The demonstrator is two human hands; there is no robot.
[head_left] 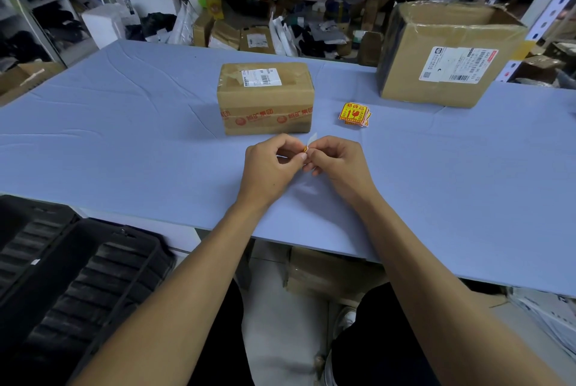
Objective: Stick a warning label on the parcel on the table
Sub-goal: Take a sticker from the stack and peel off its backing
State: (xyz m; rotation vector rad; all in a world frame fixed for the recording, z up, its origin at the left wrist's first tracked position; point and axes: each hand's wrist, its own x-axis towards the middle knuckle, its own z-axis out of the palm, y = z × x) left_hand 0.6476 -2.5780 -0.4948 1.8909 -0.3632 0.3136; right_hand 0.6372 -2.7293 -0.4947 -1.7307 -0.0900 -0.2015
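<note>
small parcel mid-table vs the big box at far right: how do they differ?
The small parcel is sealed, with red-printed tape across its front; the big box has its top flaps open and no such tape showing. The small parcel's white shipping label lies on its top face; the big box's is on its side. The small parcel sits just beyond the hands, the big box at the table's far right corner. Both are brown cardboard.
</note>
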